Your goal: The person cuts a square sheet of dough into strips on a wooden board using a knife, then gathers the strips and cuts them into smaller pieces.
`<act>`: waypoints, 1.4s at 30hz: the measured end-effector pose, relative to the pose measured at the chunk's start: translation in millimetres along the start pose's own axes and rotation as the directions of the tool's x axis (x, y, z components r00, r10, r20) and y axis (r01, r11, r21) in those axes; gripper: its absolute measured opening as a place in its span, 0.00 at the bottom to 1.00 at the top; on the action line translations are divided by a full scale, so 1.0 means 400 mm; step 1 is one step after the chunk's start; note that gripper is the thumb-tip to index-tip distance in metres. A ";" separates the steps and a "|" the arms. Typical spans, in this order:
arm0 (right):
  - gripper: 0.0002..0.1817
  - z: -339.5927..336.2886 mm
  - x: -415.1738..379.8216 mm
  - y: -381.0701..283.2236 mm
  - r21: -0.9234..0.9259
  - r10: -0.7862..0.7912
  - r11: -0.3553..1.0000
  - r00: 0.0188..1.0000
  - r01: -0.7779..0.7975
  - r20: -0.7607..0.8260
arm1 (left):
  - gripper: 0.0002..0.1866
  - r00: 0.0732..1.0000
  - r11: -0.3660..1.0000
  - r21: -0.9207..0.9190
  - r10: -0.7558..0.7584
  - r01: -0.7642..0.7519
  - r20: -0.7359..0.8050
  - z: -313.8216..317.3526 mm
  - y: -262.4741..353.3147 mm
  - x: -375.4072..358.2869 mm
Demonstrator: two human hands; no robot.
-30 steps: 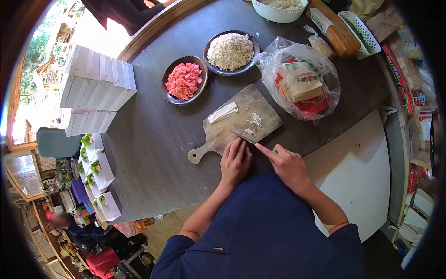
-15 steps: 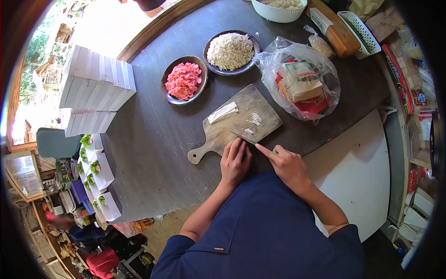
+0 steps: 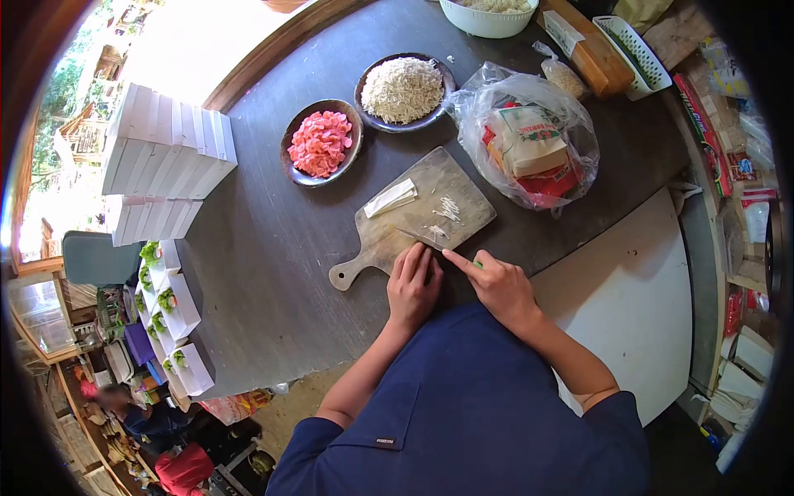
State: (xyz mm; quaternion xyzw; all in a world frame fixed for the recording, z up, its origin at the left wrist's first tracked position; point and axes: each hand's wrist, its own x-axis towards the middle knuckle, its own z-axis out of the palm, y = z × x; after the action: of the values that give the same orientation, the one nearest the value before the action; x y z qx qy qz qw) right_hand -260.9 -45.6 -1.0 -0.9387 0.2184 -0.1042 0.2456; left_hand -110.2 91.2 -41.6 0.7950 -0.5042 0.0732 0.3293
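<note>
A wooden cutting board (image 3: 389, 236) with a handle lies on the dark round table (image 3: 265, 248). My right hand (image 3: 495, 285) grips a knife (image 3: 420, 240) with a green handle, forefinger stretched along the blade over the board's near edge. My left hand (image 3: 412, 285) presses flat on the board just left of the blade; what it holds down is hidden under the fingers. A white slab (image 3: 392, 198) and a few thin white strips (image 3: 447, 209) lie farther out on the board.
A dish of pink slices (image 3: 320, 143) and a dish of white shreds (image 3: 403, 89) sit beyond the board. A clear plastic bag of packets (image 3: 529, 145) lies to the right. Stacked white boxes (image 3: 165, 153) stand left; a white board (image 3: 637, 289) covers the right edge.
Both hands stay at the board's near edge with the knife. The whole view has shifted slightly up and left; a person at the top left has moved out of view.
</note>
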 end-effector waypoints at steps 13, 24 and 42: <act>0.31 -0.030 -0.007 0.001 0.060 0.018 0.998 0.999 -0.020 0.040 | 0.17 1.000 1.000 -0.002 -0.003 0.003 -0.016 0.002 0.002 0.002; 0.33 -0.026 -0.015 -0.001 0.008 0.003 1.000 0.999 -0.003 0.045 | 0.16 1.000 1.000 0.006 0.004 -0.004 -0.031 0.004 0.001 0.002; 0.34 -0.031 -0.013 -0.003 0.014 0.006 1.000 0.999 -0.007 0.045 | 0.17 0.999 1.000 -0.001 0.007 -0.007 -0.037 0.000 0.001 0.007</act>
State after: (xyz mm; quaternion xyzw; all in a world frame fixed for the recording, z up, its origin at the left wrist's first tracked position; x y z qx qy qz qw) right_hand -269.0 -47.4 9.9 -0.9384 0.2150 -0.0837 0.2574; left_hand -109.2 88.9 -40.3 0.7916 -0.5007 0.0889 0.3387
